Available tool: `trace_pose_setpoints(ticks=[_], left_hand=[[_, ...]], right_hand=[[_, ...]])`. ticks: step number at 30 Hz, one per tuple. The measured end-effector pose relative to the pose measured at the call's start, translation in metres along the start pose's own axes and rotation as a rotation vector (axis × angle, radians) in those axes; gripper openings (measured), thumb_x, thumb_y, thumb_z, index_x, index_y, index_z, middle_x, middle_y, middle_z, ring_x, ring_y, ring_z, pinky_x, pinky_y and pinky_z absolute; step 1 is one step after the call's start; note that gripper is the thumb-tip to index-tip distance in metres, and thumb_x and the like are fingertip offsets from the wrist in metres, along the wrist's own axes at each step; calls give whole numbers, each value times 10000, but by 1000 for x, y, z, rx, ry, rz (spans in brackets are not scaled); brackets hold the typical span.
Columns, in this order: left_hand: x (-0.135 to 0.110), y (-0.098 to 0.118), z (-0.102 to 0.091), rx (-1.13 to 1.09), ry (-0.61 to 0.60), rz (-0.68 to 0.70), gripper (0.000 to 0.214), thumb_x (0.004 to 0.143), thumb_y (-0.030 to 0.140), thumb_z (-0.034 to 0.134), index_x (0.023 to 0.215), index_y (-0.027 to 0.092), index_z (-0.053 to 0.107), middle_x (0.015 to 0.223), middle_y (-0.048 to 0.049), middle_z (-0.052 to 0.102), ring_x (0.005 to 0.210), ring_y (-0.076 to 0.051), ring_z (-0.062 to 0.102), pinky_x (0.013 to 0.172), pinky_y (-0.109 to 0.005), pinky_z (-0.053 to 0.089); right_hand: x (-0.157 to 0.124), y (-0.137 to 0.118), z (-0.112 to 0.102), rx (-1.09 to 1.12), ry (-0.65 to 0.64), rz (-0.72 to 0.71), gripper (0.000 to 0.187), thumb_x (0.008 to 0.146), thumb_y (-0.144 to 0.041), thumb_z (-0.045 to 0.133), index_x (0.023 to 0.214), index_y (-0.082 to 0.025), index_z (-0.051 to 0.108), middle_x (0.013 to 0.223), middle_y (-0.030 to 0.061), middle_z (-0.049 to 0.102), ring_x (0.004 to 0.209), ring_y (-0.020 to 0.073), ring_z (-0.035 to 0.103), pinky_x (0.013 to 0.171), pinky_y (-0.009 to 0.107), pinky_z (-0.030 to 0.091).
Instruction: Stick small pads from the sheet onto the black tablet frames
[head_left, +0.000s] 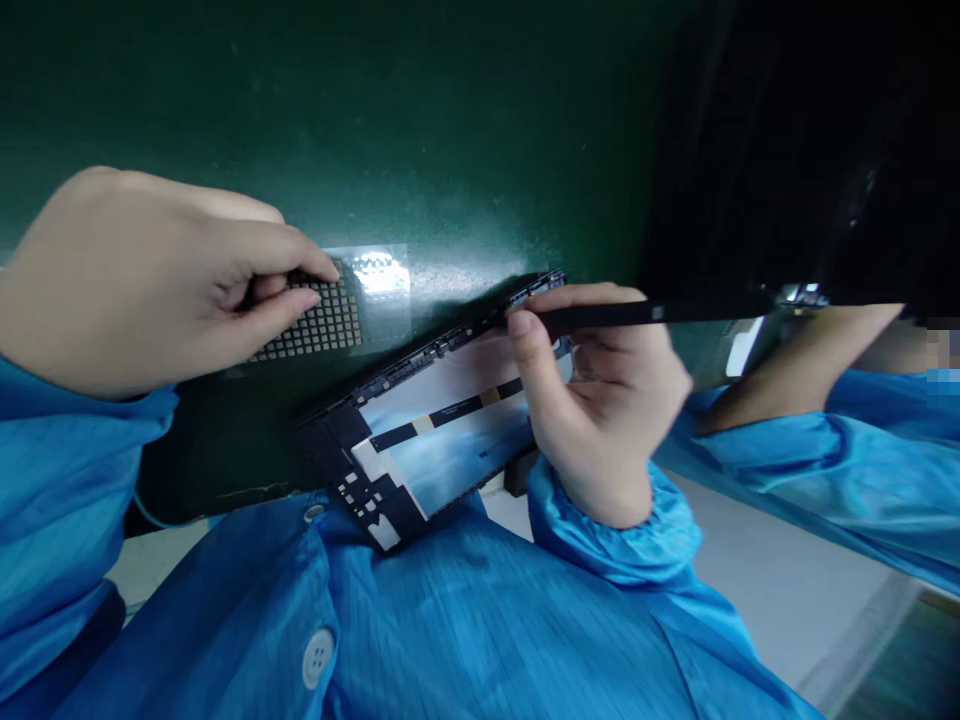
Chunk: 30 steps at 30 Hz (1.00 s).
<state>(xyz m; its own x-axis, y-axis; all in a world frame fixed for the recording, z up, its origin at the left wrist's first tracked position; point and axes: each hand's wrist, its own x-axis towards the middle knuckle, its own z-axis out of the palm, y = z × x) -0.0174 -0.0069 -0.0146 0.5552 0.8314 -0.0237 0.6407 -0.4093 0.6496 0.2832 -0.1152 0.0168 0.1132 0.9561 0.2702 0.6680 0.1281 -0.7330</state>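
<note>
My left hand point(172, 270) is over a sheet of small square pads point(330, 320) on clear film. Its thumb and forefinger are drawn together in a pinch at the pads; anything between them is too small to make out. My right hand point(607, 400) is closed on slim black tweezers point(675, 311), whose near end is hidden by the thumb. Behind that hand, an opened phone or tablet screen assembly point(450, 450) lies tilted at the bench edge, against my blue smock. A black flex cable point(457, 411) crosses its silvery back.
The dark green bench mat point(450, 120) stretches ahead, with a dark area point(810, 130) at the far right. Another person's forearm point(802, 370) and blue sleeve point(832, 450) are close on my right, beside a small white object point(742, 345).
</note>
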Motion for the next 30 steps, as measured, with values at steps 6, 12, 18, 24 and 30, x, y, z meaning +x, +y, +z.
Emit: trace_pose_setpoints(ticks=[6, 12, 18, 24, 30], left_hand=[[5, 2, -4, 184, -34, 216, 597, 1098, 582, 375, 1162, 251, 868, 749, 22, 593, 767, -147, 654, 1041, -495, 590], [9, 5, -5, 215, -171, 132, 566, 1051, 559, 424, 1104, 183, 844, 765, 25, 601, 978, -224, 789, 1029, -536, 603], [15, 17, -9, 330, -187, 136, 1042, 991, 706, -27, 1153, 149, 837, 777, 59, 541, 1048, -256, 819, 882, -617, 583], [12, 13, -13, 297, -184, 101, 964, 1016, 821, 114, 1218, 220, 840, 836, 42, 614, 956, -193, 789, 905, -643, 606], [-30, 54, 10, 328, -74, 6, 962, 953, 961, 379, 1359, 187, 782, 1005, -100, 658, 985, -361, 745, 961, -716, 628]], right_hand=[[64, -15, 21, 251, -469, -79, 118, 1040, -346, 806, 1077, -241, 769, 1086, 27, 809, 1013, 198, 788, 927, 364, 657], [83, 5, 55, 309, -701, -96, 309, 1051, -541, 759, 1128, -242, 744, 1128, 30, 818, 1067, 209, 785, 985, 359, 663], [82, 2, 52, 267, -718, -113, 124, 1051, -374, 781, 1103, -263, 765, 1115, 16, 822, 1037, 197, 779, 968, 345, 662], [88, -4, 33, 644, -696, 179, 63, 942, -275, 874, 966, -244, 824, 950, -15, 821, 874, 156, 793, 861, 335, 681], [-8, 9, -55, 572, -84, 446, 107, 959, -291, 878, 1052, -333, 848, 919, -15, 804, 811, 176, 752, 756, 332, 689]])
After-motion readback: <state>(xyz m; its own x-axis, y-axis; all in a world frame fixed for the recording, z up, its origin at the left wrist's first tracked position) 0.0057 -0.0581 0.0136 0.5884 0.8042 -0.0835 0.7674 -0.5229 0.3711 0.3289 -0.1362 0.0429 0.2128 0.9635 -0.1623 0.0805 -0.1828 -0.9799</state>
